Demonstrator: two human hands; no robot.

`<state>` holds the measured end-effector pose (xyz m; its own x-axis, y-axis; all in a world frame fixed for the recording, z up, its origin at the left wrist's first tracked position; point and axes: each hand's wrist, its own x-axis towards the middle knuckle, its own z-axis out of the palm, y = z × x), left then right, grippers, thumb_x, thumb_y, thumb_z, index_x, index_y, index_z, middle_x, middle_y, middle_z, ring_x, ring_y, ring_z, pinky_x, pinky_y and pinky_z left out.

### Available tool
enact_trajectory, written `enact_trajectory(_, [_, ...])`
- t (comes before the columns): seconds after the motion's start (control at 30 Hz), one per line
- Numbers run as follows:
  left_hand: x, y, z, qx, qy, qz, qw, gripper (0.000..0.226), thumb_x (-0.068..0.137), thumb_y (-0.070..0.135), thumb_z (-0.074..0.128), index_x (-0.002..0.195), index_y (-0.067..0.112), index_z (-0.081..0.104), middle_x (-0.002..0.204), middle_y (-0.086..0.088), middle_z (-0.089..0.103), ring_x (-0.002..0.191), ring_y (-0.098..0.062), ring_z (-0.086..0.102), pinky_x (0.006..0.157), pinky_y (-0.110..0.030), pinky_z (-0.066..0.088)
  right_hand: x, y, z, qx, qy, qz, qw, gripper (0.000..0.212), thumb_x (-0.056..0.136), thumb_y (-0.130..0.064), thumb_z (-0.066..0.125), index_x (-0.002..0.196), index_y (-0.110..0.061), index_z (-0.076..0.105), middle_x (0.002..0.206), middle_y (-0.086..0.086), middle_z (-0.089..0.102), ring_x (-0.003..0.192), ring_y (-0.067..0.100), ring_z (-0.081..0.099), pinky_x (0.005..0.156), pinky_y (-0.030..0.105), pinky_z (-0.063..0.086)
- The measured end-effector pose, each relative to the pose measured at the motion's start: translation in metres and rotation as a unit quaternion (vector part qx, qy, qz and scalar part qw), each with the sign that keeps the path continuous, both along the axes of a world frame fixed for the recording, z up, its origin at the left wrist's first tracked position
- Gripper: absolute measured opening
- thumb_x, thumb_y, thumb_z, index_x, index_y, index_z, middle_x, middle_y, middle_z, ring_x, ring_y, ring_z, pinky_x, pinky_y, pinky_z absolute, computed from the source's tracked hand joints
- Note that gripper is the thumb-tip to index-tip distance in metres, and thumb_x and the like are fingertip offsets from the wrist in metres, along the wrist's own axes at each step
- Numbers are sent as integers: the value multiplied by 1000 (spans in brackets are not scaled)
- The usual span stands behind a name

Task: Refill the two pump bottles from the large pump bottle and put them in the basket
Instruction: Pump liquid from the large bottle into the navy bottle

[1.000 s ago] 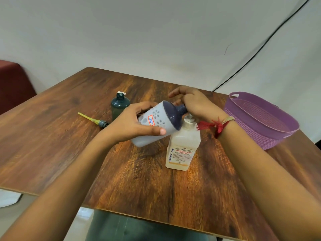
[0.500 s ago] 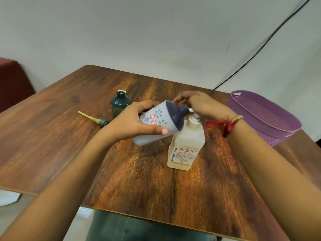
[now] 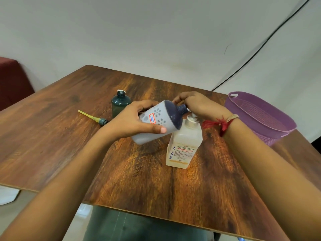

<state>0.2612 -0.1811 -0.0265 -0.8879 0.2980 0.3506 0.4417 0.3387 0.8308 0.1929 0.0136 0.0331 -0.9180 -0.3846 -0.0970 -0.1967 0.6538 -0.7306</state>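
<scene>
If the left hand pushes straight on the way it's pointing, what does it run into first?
Probably the right hand on the large pump bottle: the left hand grips the white bottle, whose neck points there; depth unclear.

Right hand (image 3: 199, 106) higher; pump stem (image 3: 192, 117) apparently re-extended.

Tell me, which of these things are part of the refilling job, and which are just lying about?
In the job: white flowered bottle, large pump bottle, dark green bottle, loose pump with yellow tube, purple basket.
Lying about: black cable on the wall, maroon furniture at left.
</scene>
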Motion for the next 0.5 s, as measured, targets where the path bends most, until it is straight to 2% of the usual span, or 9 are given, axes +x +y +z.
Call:
enact_trajectory(0.03, [0, 0, 0, -2, 1, 1, 1000, 66, 56, 54, 74, 108, 15, 61, 94, -2, 64, 83, -16, 64, 67, -27, 54, 0, 0, 3, 7, 1, 2, 1000, 37, 87, 4, 34, 80, -17, 64, 97, 6, 61, 96, 25, 57, 85, 37, 50])
enact_trajectory(0.1, [1, -1, 1, -2, 2, 0, 1000, 69, 56, 55, 74, 109, 14, 60, 96, -5, 64, 84, -17, 64, 69, -30, 54, -2, 0, 11, 28, -9, 20, 999, 32, 90, 1, 39, 85, -16, 65, 103, 4, 62, 94, 22, 58, 82, 32, 50])
enact_trajectory(0.2, [3, -2, 1, 3, 1, 1, 1000, 65, 57, 55, 73, 107, 16, 61, 93, 0, 64, 81, -13, 64, 66, -25, 54, -3, -3, 16, 47, -18, 44, 998, 28, 92, 3, 43, 96, -12, 67, 115, 8, 59, 95, 21, 57, 83, 31, 51])
enact_trajectory(0.27, [3, -1, 0, 5, 2, 4, 1000, 62, 57, 54, 73, 105, 17, 61, 90, 2, 64, 78, -9, 64, 64, -19, 52, -2, -2, 12, 41, -11, 29, 999, 33, 92, 3, 39, 88, -17, 65, 115, 8, 60, 96, 24, 59, 84, 34, 51])
enact_trajectory(0.37, [2, 0, -1, 3, -1, 10, 1000, 66, 57, 54, 73, 107, 13, 60, 92, 0, 64, 79, -10, 64, 64, -20, 52, 0, 0, 1, -1, -9, 8, 1000, 39, 87, 5, 33, 84, -18, 64, 106, 8, 60, 87, 20, 57, 70, 26, 48])
enact_trajectory(0.43, [2, 0, 1, -1, -3, 9, 1000, 65, 56, 55, 73, 106, 15, 60, 92, 2, 64, 79, -9, 64, 64, -19, 51, 1, 0, 0, -13, -1, 4, 1000, 38, 85, 6, 32, 83, -17, 63, 100, 9, 60, 90, 22, 56, 75, 29, 48])
enact_trajectory(0.5, [2, 0, 4, -11, 2, 8, 1000, 62, 56, 57, 72, 104, 19, 60, 90, 3, 63, 78, -8, 63, 64, -19, 51, 0, -1, 5, 15, 6, 13, 1000, 36, 88, 5, 34, 86, -15, 63, 105, 9, 60, 97, 26, 57, 85, 37, 49])
